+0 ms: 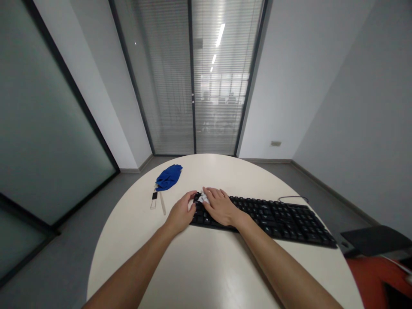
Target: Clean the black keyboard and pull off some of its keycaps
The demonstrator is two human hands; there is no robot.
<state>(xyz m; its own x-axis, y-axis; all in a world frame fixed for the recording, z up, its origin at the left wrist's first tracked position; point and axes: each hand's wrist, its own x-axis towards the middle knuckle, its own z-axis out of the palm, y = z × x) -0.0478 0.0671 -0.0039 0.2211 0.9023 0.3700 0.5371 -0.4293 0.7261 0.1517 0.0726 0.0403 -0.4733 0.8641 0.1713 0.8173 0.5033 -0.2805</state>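
Black keyboard (273, 216) on round table (193, 266), right hand (220, 206) pressing crumpled white wipe (202, 198), left hand (182, 212) steadying keyboard's edge

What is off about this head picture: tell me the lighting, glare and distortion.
Head view: strong wide-angle bending of the walls and the round table; soft, even light; faint sheen on the tabletop; ceiling lights reflected in the glass door. The left hand, right hand and keyboard stay sharp.

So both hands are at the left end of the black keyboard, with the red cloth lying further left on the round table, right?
Not quite: the head view shows the cloth is blue, not red. Both the left hand and right hand are at the left end of the keyboard on the round table.
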